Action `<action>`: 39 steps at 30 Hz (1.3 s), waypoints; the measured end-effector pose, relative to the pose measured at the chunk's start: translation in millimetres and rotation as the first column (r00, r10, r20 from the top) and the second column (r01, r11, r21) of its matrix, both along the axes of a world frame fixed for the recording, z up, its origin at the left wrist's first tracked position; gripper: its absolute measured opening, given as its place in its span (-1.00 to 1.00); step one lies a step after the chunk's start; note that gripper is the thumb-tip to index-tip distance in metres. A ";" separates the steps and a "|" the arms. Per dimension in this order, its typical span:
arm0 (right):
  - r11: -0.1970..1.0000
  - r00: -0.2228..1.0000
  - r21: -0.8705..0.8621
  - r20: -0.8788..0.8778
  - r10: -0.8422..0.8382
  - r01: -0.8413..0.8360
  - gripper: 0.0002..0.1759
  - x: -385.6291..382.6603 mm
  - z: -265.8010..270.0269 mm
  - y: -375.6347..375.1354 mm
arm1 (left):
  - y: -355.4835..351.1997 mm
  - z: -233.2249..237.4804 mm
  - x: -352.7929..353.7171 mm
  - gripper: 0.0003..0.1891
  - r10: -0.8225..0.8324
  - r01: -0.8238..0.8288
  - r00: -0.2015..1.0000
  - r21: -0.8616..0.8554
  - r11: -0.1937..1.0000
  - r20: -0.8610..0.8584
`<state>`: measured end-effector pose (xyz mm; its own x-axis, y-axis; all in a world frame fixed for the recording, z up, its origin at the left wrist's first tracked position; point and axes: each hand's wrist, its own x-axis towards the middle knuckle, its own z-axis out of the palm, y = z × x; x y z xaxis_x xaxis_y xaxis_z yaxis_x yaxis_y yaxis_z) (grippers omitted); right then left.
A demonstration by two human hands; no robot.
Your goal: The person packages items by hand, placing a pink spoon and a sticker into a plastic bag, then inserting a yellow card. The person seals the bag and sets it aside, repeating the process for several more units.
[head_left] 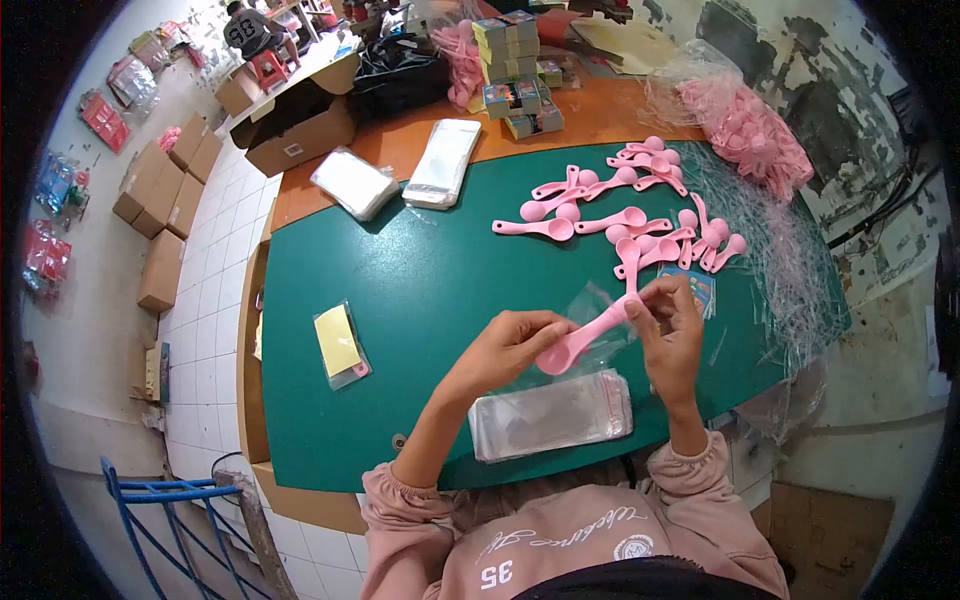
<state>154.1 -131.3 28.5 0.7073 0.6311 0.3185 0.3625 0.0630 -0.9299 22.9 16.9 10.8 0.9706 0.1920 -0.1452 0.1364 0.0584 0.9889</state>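
A pink measuring spoon (592,336) slants between my hands above the green table's near part. My right hand (672,330) pinches its handle end. At the spoon's bowl, my left hand (512,348) has its thumb and fingers closed on a thin clear plastic bag (588,303); the exact grip is partly hidden. The see-through film spreads behind the spoon. Just below my hands lies a stack of clear bags (550,418). Beyond my right hand, several pink spoons (622,218) lie in a loose pile, and a blue printed card (703,287) shows partly behind that hand.
A bagged yellow card (338,342) lies at left on the green table (400,270). Two packs of clear bags (442,165) sit farther back, near stacked card bundles (510,70). Shredded plastic (790,270) and a bag of pink spoons (750,135) line the right edge. A person (255,35) sits far left.
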 end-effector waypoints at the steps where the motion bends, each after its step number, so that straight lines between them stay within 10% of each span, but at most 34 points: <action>1: 1.000 1.000 -0.002 0.001 -0.006 0.006 -0.81 -2.1 -0.9 -1.2 | -1.8 -2.7 5.0 -0.66 -0.006 0.006 1.000 -0.002 1.000 0.001; 4: 0.991 0.914 -0.050 0.384 0.133 -0.123 -0.53 -4.3 -6.6 0.5 | -3.8 -4.5 16.1 -0.68 0.080 -0.083 0.996 0.111 0.990 0.033; 9: 0.985 0.897 -0.124 0.412 0.159 -0.117 -0.50 8.4 -3.5 -23.3 | 0.3 5.5 16.2 -0.69 0.173 -0.169 0.985 -0.151 0.974 0.013; 12: 0.881 0.947 -0.409 0.301 -0.113 0.235 -0.51 37.4 -21.5 -49.8 | 9.7 5.1 8.2 -0.68 0.181 -0.177 0.983 -0.139 0.974 0.014; 14: 0.585 0.818 -0.649 0.573 -0.045 0.486 -0.51 48.2 -41.2 -72.1 | 15.2 5.3 7.6 -0.67 0.182 -0.180 0.983 -0.112 0.977 0.008; 16: 0.615 0.903 -0.688 0.417 -0.099 0.385 -0.54 51.3 -37.9 -72.8 | 17.0 4.6 7.9 -0.67 0.161 -0.160 0.987 -0.113 0.981 -0.003; 21: 0.708 0.951 -0.642 0.273 -0.147 0.293 -0.67 57.5 -38.5 -75.4 | 15.2 4.9 7.1 -0.67 0.119 -0.117 0.993 -0.088 0.989 0.020; 27: 0.640 0.612 -0.476 0.791 0.011 0.604 -0.84 53.7 -12.8 -61.2 | 9.4 2.8 11.6 -0.67 0.023 -0.022 1.000 -0.047 0.999 0.016; 32: 0.929 0.998 -0.367 0.000 -0.059 0.055 -0.78 34.3 31.5 -36.6 | 8.1 -2.7 12.6 -0.68 0.006 -0.005 0.999 -0.037 0.999 0.036; 39: 0.918 0.901 -0.379 0.351 0.256 -0.113 -0.75 33.1 44.8 -20.5 | 4.7 0.2 14.4 -0.70 0.017 -0.020 1.000 0.104 0.994 0.023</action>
